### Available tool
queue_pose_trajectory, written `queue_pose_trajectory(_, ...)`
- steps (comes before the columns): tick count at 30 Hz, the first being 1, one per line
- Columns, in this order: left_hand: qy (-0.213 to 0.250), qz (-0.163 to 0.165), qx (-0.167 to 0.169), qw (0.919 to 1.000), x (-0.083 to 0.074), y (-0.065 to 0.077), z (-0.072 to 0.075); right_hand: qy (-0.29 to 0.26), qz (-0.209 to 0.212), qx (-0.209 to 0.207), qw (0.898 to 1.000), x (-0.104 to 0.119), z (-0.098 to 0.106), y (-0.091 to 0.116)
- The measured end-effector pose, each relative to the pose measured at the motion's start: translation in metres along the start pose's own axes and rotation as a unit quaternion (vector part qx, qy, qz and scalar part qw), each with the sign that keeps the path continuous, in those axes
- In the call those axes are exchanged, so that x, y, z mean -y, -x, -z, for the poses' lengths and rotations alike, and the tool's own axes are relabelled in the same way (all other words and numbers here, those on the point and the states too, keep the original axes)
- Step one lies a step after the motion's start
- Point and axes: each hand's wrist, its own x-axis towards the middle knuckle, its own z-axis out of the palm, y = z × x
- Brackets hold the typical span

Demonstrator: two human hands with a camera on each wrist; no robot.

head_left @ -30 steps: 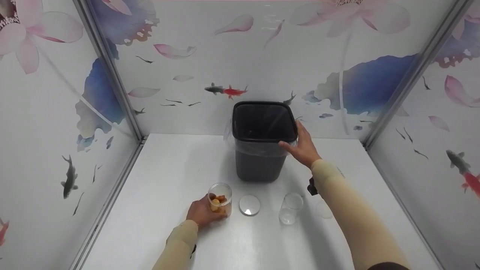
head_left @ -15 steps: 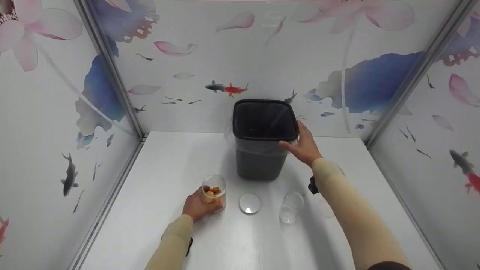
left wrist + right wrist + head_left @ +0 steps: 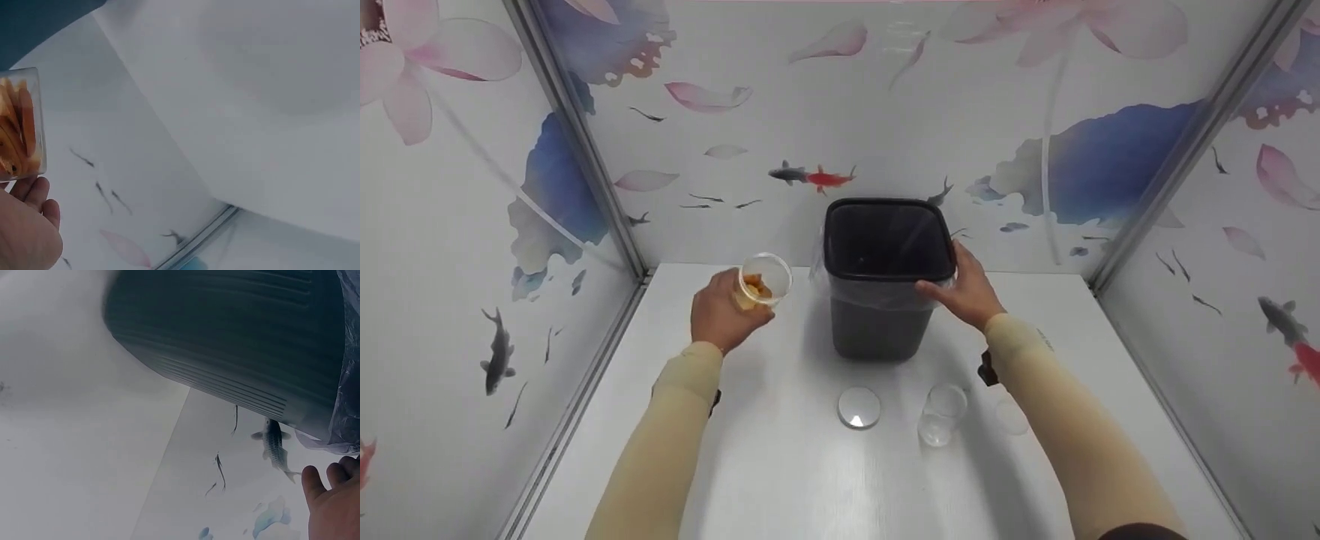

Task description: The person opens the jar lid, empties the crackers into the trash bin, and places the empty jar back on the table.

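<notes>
My left hand [image 3: 724, 313] grips a clear jar [image 3: 778, 279], lifted above the table and tilted, its mouth uncovered. Orange-brown pieces [image 3: 21, 121] fill the lower part of the jar; their kind is unclear. To the right stands a dark trash can [image 3: 881, 330] with a black rim and a see-through liner bag [image 3: 877, 295]. My right hand [image 3: 971, 292] rests against the can's front right corner, thumb at the front and fingers along the side. In the right wrist view, the trash can [image 3: 225, 337] looms large beside the fingers.
A round, shiny lid [image 3: 859, 409] lies on the white table [image 3: 825, 487] in front of the can. Right of it is a clear container [image 3: 941, 416], with a faint clear disc [image 3: 1011, 416] beside it. Printed panels enclose the table at the back and sides.
My left hand has raised the jar off the table and carried it forward and slightly left, tilting it toward the can. The right hand stays at the can's corner.
</notes>
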Motion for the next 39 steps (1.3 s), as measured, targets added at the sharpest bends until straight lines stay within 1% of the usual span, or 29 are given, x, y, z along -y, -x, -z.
queue_pose_trajectory(3, -0.039, -0.047, -0.028, 0.9978, -0.020, -0.023, 0.012, -0.003, 0.002, 0.001, 1.000, 0.000, 0.001, 0.001)
queue_pose_trajectory(4, -0.057, -0.059, -0.032, 0.9961, -0.027, -0.030, 0.015, -0.005, 0.003, 0.001, 1.000, 0.000, 0.001, 0.001)
queue_pose_trajectory(7, -0.116, -0.086, -0.029, 0.9891, -0.048, -0.047, 0.021, -0.003, -0.001, 0.004, 1.000, 0.002, 0.001, 0.002)
queue_pose_trajectory(10, -0.185, -0.111, -0.023, 0.9763, -0.068, -0.059, 0.024, 0.002, -0.003, 0.008, 1.000, 0.003, 0.001, 0.003)
queue_pose_trajectory(14, -0.242, -0.141, -0.023, 0.9597, -0.087, -0.070, 0.022, 0.008, -0.008, 0.012, 1.000, 0.004, -0.001, 0.003)
queue_pose_trajectory(18, -0.275, -0.164, -0.021, 0.9470, -0.100, -0.075, 0.016, 0.008, -0.010, 0.015, 1.000, 0.005, -0.003, 0.002)
queue_pose_trajectory(22, -0.309, -0.189, -0.026, 0.9317, -0.109, -0.077, 0.009, 0.006, -0.012, 0.016, 1.000, 0.005, -0.003, 0.002)
queue_pose_trajectory(28, -0.337, -0.215, -0.038, 0.9158, -0.125, -0.080, -0.002, 0.005, -0.006, 0.014, 1.000, 0.005, 0.001, 0.003)
queue_pose_trajectory(33, -0.369, -0.234, -0.040, 0.8988, -0.135, -0.080, -0.011, 0.008, -0.001, 0.008, 1.000, 0.005, 0.005, 0.004)
queue_pose_trajectory(37, -0.404, -0.262, -0.046, 0.8752, -0.139, -0.081, -0.014, 0.004, -0.002, 0.008, 1.000, 0.005, 0.004, 0.004)
queue_pose_trajectory(39, -0.423, -0.279, -0.049, 0.8607, -0.139, -0.080, -0.015, 0.003, -0.002, 0.006, 1.000, 0.005, 0.004, 0.004)
